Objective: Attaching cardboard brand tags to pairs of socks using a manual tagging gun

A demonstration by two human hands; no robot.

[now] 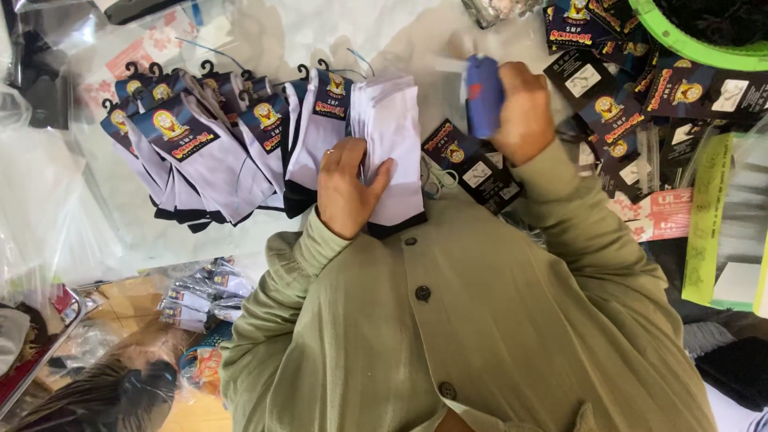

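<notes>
Left hand (pixel 346 186) lies flat, fingers spread, pinning a stack of white fabric socks with black toes (pixel 392 148) to the desk (pixel 264 36), likely to steady it. Right hand (pixel 524 108) has its grip wrapped around a blue plastic tagging tool (pixel 483 96) just beside the stack's top; labelled white sock pairs on black hooks (pixel 204 144) fan out left.

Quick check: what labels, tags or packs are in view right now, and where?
Sock labels: upper left, on fanned white socks; dark bands with yellow emblems, black hooks.
Loose cards: upper right pile; black rectangles with white patches.
Bagged packs: lower left, clear plastic.
Pink paper: right, under cards.
Blue tool: in right hand.
</notes>
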